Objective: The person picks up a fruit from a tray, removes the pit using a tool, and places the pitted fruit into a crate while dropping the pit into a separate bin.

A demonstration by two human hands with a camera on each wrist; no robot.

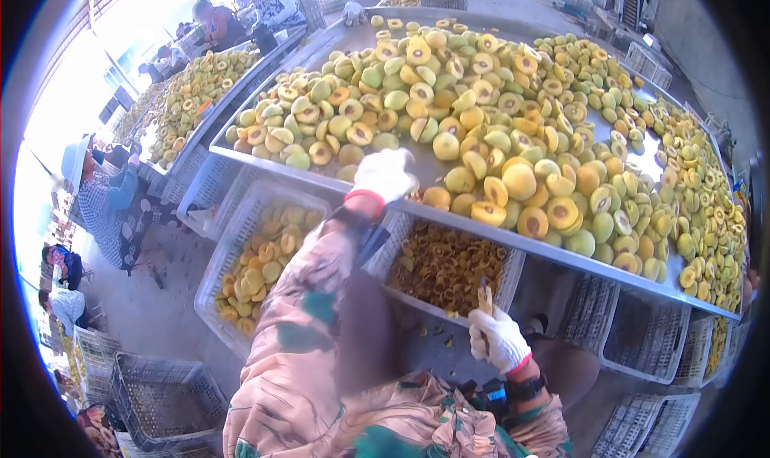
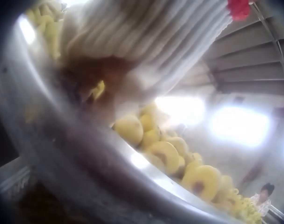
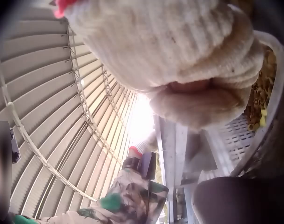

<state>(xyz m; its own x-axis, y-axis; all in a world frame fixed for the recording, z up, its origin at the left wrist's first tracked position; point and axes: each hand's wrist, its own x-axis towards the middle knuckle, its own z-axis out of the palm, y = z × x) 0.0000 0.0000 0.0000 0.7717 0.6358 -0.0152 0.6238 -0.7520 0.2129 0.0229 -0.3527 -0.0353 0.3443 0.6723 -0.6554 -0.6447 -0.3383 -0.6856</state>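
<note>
My right hand [image 1: 499,339], in a white knit glove, grips a small knife [image 1: 484,296] by its wooden handle, with the blade pointing up over the crate of pits. In the right wrist view its gloved fingers [image 3: 202,88] are curled round the handle. My left hand [image 1: 385,175], gloved too, is at the near edge of the metal table [image 1: 321,183], beside halved yellow-green fruit [image 1: 350,154]. In the left wrist view the left glove [image 2: 146,42] is blurred over the rim with a yellow scrap [image 2: 99,89] by its fingers; I cannot tell whether it holds this.
Below the table edge stand a crate of brown pits and scraps [image 1: 512,275] and a crate of fruit halves [image 1: 210,285]. Fruit halves [image 1: 513,97] heap the tabletop. Empty crates [image 1: 168,394] stand at left and right. A person in a hat [image 1: 104,193] sits at left.
</note>
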